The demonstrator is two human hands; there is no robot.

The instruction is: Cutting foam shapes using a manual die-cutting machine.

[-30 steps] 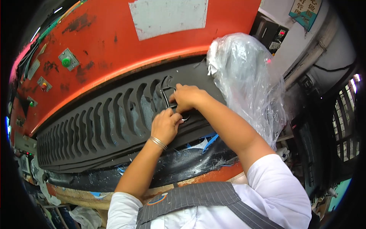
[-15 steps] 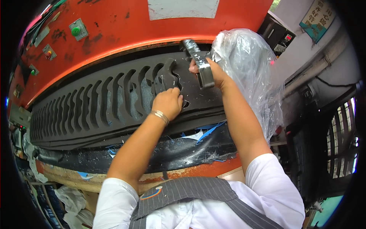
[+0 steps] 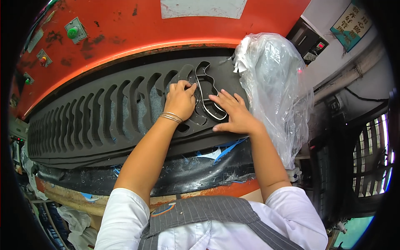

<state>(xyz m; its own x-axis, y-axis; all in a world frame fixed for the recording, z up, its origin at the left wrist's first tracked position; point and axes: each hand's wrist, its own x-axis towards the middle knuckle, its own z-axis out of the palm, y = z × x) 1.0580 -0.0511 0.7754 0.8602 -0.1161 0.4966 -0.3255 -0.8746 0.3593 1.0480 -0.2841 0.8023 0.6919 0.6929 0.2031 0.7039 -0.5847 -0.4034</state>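
A curved, thin-walled metal cutting die (image 3: 205, 66) lies flat on a dark grey foam stack (image 3: 166, 141), right of a long row of cut-out curved slots. My left hand (image 3: 180, 100) rests at the die's left edge with fingers bent and close together; what they pinch, if anything, is hidden. Spread fingers of my right hand (image 3: 236, 114) reach onto the die's right side, with the thumb on the foam by its near end. Next to my left hand, a curved foam piece (image 3: 186, 72) sits between the last slot and the die.
An orange machine (image 3: 137, 29) with a green button (image 3: 72, 32) stands behind the foam. A clear plastic-wrapped bundle (image 3: 277, 79) borders the right side. Blue and white scraps (image 3: 216, 155) lie along the black front edge (image 3: 187, 175).
My right hand has brought the raised, tilted cutting die down flat onto the foam and loosened its grip. My left hand has shifted slightly and stays beside the last slot.
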